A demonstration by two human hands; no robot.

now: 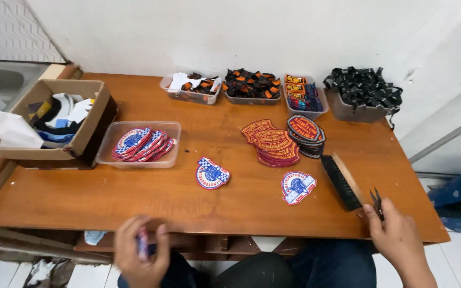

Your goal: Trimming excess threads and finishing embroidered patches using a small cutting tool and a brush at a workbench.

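The left hand (141, 250) pinches 1 embroidered patch (143, 244) below the wooden table (134, 197) edge, while the right hand (396, 234) grips small snips (375, 201) beside the brush (341, 181), suggesting thread-trimming.

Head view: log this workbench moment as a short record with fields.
left hand: holds a small embroidered patch at the table's near edge
right hand: grips small dark snips beside the wooden brush
loose patches: two lie flat and apart on the wooden table
clear tray: holds fanned patches
patch stacks: orange pile next to a dark pile
cardboard box: far left
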